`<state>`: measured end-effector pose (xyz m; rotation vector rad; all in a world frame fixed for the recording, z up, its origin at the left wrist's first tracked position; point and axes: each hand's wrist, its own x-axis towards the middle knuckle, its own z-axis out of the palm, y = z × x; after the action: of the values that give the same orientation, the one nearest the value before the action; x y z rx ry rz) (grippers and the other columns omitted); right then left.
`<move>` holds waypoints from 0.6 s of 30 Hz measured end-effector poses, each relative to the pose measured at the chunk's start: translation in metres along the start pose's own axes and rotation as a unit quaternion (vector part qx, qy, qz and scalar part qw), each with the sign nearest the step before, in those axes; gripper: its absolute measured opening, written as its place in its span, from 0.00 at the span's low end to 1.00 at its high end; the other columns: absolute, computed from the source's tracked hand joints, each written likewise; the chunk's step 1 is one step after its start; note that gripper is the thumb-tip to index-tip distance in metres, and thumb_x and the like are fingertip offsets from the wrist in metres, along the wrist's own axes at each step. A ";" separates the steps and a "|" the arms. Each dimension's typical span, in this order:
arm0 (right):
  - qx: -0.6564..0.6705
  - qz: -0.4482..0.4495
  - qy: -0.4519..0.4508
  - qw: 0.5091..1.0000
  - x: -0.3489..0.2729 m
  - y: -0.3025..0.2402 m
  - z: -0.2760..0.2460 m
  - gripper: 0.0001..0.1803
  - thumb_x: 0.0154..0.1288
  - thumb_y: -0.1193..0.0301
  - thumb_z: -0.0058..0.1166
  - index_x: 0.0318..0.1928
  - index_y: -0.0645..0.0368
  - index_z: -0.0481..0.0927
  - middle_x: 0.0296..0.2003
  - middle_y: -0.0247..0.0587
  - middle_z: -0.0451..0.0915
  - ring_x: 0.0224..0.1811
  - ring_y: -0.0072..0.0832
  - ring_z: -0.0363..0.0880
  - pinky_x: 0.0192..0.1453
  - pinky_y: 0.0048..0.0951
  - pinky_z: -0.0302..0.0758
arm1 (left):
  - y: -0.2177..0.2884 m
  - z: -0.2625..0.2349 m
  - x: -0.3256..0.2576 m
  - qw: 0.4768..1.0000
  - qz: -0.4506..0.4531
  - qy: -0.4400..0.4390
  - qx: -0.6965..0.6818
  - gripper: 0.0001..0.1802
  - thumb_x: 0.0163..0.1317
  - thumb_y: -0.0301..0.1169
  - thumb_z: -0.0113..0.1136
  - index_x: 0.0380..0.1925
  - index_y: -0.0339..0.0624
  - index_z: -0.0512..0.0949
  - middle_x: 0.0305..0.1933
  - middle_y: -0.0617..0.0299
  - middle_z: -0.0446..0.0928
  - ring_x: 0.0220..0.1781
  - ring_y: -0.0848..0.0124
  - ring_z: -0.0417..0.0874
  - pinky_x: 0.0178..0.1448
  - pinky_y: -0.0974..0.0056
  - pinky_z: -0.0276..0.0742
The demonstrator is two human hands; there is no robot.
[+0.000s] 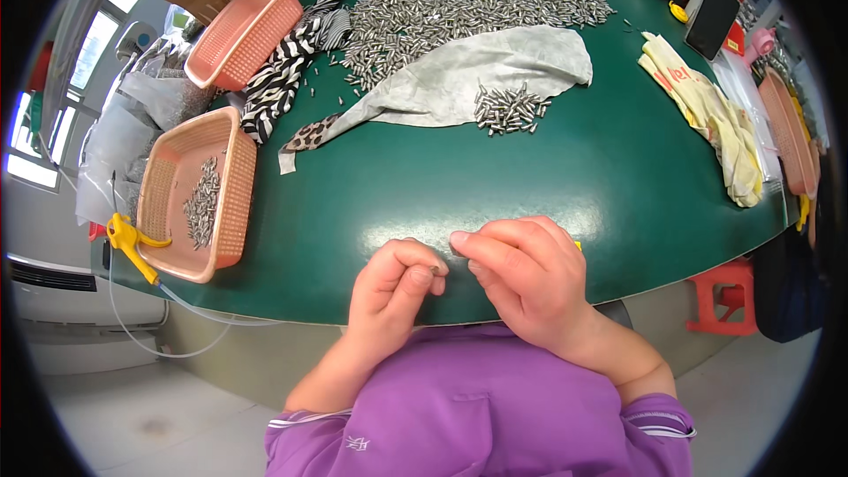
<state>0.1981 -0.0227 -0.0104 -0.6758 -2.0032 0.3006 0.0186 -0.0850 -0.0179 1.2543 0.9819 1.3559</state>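
My left hand is closed at the near edge of the green table, thumb against the curled forefinger. A small grey metal piece shows at its fingertips. Just to the right, my right hand pinches thumb and forefinger together on a small dark piece, mostly hidden by the fingers. The two hands are close but apart. Beyond them lies a small heap of short cylindrical metal parts, on and beside the edge of a grey cloth. A much larger pile of similar parts spreads behind the cloth.
At left, a pink basket holds some metal parts; another pink basket leans behind it. A yellow air gun with a hose hangs at the near basket. A zebra-striped cloth lies alongside. At right are yellowish bags and a phone.
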 end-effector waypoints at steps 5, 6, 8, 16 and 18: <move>0.015 0.048 0.004 0.999 0.001 -0.009 -0.002 0.22 0.47 0.72 0.63 0.47 0.51 0.83 0.31 0.32 0.77 0.28 0.29 0.76 0.31 0.29 0.73 | -0.002 -0.001 -0.002 0.999 0.005 0.002 -0.038 0.06 0.73 0.28 0.49 0.42 0.37 0.72 0.38 0.62 0.74 0.40 0.76 0.75 0.47 0.70 0.72; 0.014 0.049 -0.022 0.998 0.001 -0.010 -0.006 0.22 0.47 0.72 0.63 0.48 0.51 0.82 0.29 0.31 0.77 0.27 0.28 0.76 0.30 0.29 0.72 | -0.002 -0.001 -0.003 0.999 0.006 0.005 -0.050 0.05 0.73 0.27 0.49 0.43 0.37 0.72 0.39 0.62 0.74 0.41 0.76 0.75 0.48 0.70 0.72; 0.014 0.050 -0.049 0.997 -0.001 -0.010 -0.007 0.23 0.47 0.72 0.63 0.48 0.51 0.82 0.28 0.29 0.76 0.26 0.27 0.76 0.29 0.29 0.72 | -0.003 0.000 -0.004 0.998 0.007 0.008 -0.062 0.05 0.73 0.26 0.49 0.44 0.37 0.71 0.40 0.62 0.74 0.41 0.76 0.75 0.49 0.70 0.72; 0.000 -0.021 -0.072 0.997 -0.001 -0.006 -0.005 0.23 0.40 0.71 0.66 0.43 0.47 0.86 0.22 0.27 0.75 0.21 0.26 0.72 0.22 0.27 0.66 | -0.002 0.001 -0.002 0.997 -0.002 0.020 -0.075 0.05 0.72 0.23 0.49 0.45 0.38 0.70 0.42 0.61 0.75 0.43 0.77 0.76 0.51 0.70 0.74; 0.011 -0.023 -0.059 0.998 -0.003 -0.006 -0.005 0.25 0.39 0.73 0.63 0.45 0.46 0.85 0.22 0.26 0.72 0.21 0.25 0.72 0.23 0.26 0.67 | -0.003 0.002 -0.001 0.997 0.004 0.022 -0.079 0.05 0.72 0.23 0.49 0.46 0.38 0.70 0.43 0.61 0.75 0.44 0.77 0.76 0.51 0.70 0.74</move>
<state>0.2012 -0.0299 -0.0071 -0.6083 -2.1220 0.3412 0.0210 -0.0859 -0.0209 1.1138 0.8821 1.4433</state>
